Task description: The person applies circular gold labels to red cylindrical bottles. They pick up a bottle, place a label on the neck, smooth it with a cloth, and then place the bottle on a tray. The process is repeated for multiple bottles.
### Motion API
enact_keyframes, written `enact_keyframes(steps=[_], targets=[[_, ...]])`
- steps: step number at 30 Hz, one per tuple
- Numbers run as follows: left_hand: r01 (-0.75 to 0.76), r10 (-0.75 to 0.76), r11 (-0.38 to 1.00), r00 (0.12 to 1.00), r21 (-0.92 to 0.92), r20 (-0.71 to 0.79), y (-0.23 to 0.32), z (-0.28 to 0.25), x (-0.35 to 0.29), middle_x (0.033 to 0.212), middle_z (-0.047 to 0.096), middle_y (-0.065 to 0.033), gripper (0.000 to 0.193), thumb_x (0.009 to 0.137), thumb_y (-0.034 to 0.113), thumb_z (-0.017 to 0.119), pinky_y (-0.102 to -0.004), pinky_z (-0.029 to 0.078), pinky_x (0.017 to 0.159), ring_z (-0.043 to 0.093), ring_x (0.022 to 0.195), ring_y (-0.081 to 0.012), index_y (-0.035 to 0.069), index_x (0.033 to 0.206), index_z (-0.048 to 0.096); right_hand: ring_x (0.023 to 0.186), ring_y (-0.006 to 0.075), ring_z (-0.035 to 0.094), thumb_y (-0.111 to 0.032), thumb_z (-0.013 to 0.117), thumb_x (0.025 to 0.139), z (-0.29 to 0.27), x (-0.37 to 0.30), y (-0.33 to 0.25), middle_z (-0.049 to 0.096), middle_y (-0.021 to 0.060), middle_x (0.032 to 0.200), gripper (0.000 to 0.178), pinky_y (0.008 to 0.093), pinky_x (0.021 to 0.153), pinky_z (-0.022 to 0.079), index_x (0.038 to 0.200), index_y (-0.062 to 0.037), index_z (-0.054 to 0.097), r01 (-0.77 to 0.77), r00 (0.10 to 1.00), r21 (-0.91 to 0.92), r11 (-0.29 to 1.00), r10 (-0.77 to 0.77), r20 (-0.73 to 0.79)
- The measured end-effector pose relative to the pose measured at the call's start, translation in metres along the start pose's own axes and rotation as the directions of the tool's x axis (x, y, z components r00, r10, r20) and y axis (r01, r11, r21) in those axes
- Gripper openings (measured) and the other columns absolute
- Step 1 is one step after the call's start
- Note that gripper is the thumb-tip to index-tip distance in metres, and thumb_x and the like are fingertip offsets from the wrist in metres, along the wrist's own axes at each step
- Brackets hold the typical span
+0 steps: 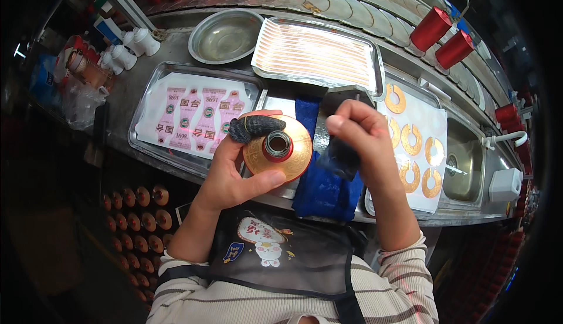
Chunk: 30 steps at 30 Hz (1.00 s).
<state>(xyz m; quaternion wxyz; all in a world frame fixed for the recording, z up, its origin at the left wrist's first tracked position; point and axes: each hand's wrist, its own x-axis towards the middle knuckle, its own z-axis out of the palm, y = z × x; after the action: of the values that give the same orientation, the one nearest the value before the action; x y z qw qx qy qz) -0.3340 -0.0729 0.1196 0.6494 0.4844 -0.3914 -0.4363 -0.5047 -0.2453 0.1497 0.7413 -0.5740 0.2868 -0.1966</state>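
Observation:
My left hand [234, 177] grips a red bottle [302, 155], whose round gold shoulder and open, threaded neck face up. A black ribbed finger cover is on one of its fingers, lying across the gold shoulder. To the right of the bottle, my right hand [366, 136] is raised with its fingers curled in. Whatever they may hold is too small or hidden to make out. A dark, blurred object [342, 158] shows beside and below that hand. Under both hands lies a folded blue cloth [325, 192].
Printed pink labels lie in a left tray [141, 142]; striped strips fill a back tray [378, 77]. Gold ring-shaped labels [411, 140] lie on white paper at right, before a sink [469, 177]. A metal bowl [226, 36] and red bottles [431, 28] stand farther back.

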Motion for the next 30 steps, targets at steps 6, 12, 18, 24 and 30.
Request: enact_keyframes(steps=[6,12,18,24,30], targets=[[0.056,-0.057,0.996,0.998,-0.068,-0.003,0.001,0.003,-0.001,0.135,0.057,-0.0110,0.074,0.077,0.011,0.082,-0.0352,0.045,0.107,0.057,0.124,-0.0197,0.002,0.142,0.049,0.065,-0.0005,0.045,-0.028,0.081,0.085,0.022,0.005,0.023,0.055,-0.0046,0.081,0.035,0.0181,0.054,0.036,0.099,-0.0062,0.058,0.021,0.996,-0.163,0.986,-0.007,0.086],[0.026,-0.027,0.997,0.999,-0.068,-0.022,0.001,0.004,-0.002,0.133,0.058,-0.0109,0.073,0.078,0.010,0.081,-0.0339,0.046,0.105,0.058,0.122,-0.0182,0.002,0.143,0.048,0.068,-0.0004,0.046,-0.022,0.076,0.089,0.022,0.005,0.021,0.057,-0.0034,0.087,0.027,0.0187,0.056,0.037,0.101,-0.0060,0.058,0.007,0.992,-0.087,0.996,0.004,0.123],[0.033,-0.035,0.995,0.999,-0.095,-0.017,0.003,0.006,-0.002,0.131,0.059,-0.0104,0.072,0.079,0.010,0.080,-0.0337,0.046,0.105,0.058,0.121,-0.0178,0.002,0.143,0.048,0.063,-0.0012,0.042,-0.020,0.075,0.089,0.025,0.002,0.023,0.057,-0.0034,0.089,0.029,0.0176,0.054,0.033,0.107,-0.0051,0.058,0.009,0.994,-0.052,0.999,-0.004,0.110],[0.074,-0.079,0.995,0.994,-0.066,-0.072,-0.001,0.007,-0.003,0.134,0.059,-0.0143,0.081,0.073,0.018,0.082,-0.0372,0.046,0.106,0.059,0.124,-0.0225,-0.001,0.144,0.047,0.069,0.0004,0.048,-0.019,0.071,0.092,0.025,-0.002,0.021,0.058,-0.0036,0.089,0.023,0.0194,0.059,0.038,0.106,-0.0048,0.060,0.009,0.992,-0.043,0.999,-0.004,0.125],[0.010,-0.009,0.998,1.000,-0.069,0.011,-0.004,0.002,-0.002,0.135,0.057,-0.0110,0.075,0.078,0.011,0.083,-0.0345,0.046,0.106,0.057,0.124,-0.0186,0.001,0.144,0.048,0.081,0.0069,0.058,-0.020,0.064,0.096,-0.003,0.004,0.037,0.062,-0.0003,0.088,0.015,0.0228,0.076,0.047,0.097,-0.0053,0.066,-0.127,0.972,0.427,0.895,0.198,-0.126]])
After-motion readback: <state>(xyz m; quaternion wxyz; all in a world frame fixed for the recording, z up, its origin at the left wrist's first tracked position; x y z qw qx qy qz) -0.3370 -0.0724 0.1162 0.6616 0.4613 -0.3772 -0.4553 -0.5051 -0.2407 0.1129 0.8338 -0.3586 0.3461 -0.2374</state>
